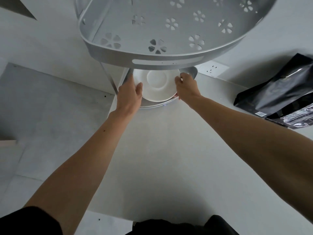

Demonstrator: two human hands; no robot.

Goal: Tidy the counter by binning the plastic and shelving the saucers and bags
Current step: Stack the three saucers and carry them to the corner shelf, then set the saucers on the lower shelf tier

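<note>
From the head camera, both bare arms reach straight forward toward twelve o'clock, nearly parallel, with dark sleeves showing at the bottom edge. The left hand (pixel 129 94) clasps the nine o'clock edge of a white saucer (pixel 156 86), thumb lying over the rim and the other fingers hidden beneath. The right hand (pixel 187 86) pinches the three o'clock edge, knuckles bent, fingertips curled under where only a trace shows. Both hands are thus closed on the saucer, which sits at or just above the lower shelf (pixel 152 106) of a silver rack; whether its base touches that shelf cannot be told. A second rim line along the saucer's near edge may be another saucer stacked beneath, but it is too thin to settle.

The rack's upper shelf (pixel 169 61), pierced with flower cut-outs, fills the top of the view and covers the far part of the saucer and most of the lower shelf. Its right end is cut off by the frame.

The white bench (pixel 152 158) runs down the middle. At three o'clock on it lie black bags (pixel 279 92), overlapping and cropped by the right edge, so their number is unclear. A wall socket (pixel 213 69) sits at about one o'clock, beside the rack.
</note>
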